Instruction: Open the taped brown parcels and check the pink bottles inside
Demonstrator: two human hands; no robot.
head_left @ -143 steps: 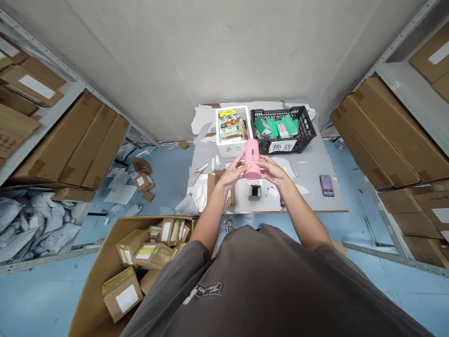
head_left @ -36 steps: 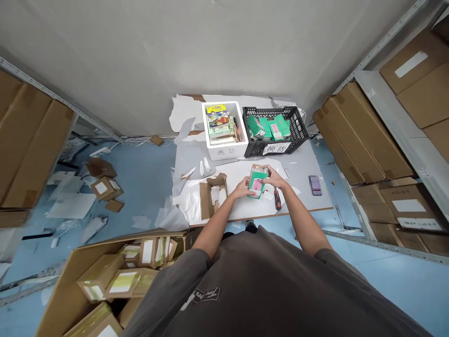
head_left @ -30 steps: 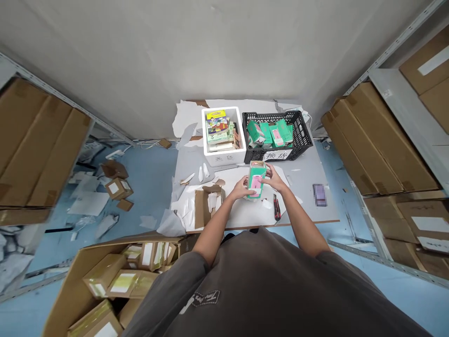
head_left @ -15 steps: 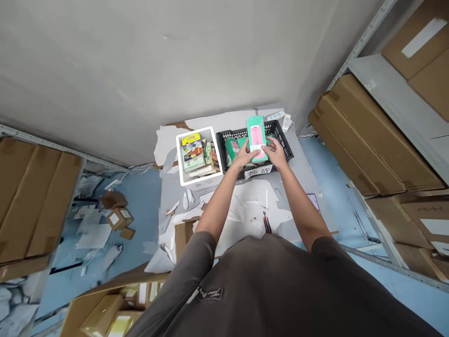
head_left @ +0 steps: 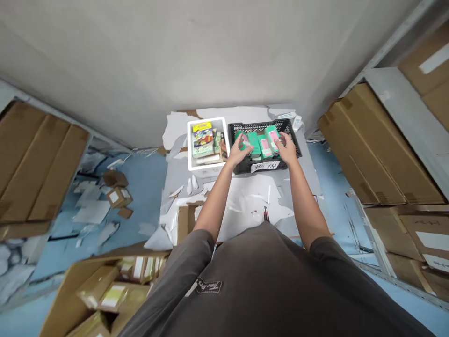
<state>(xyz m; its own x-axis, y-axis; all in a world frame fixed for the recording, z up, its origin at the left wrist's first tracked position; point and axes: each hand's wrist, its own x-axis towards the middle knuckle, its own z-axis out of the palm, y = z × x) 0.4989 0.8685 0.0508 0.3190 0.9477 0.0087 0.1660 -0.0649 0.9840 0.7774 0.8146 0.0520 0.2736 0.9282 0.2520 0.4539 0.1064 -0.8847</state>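
Several green boxes with pink pictures (head_left: pixel 265 146) lie in a black crate (head_left: pixel 258 167) that has a white paper label on its front. My left hand (head_left: pixel 240 150) is over the crate's left part, thumb and fingers apart, beside a green box. At the right, my right hand (head_left: pixel 286 149) has its fingers on the edge of a tilted green box (head_left: pixel 272 136). Left of the crate stands a white foam box (head_left: pixel 208 172) holding a yellow picture box (head_left: pixel 202 135) and other small boxes.
A red and black cutter (head_left: pixel 266 214) and paper scraps lie on the table (head_left: pixel 308 185). An open carton of parcels (head_left: pixel 59 299) stands at lower left. Shelves with large cartons (head_left: pixel 389 150) flank both sides. A power strip (head_left: pixel 287 115) is at the table's back right.
The green box that both hands held up is down in the crate among the others. My hands have moved apart, and the view has shifted slightly.
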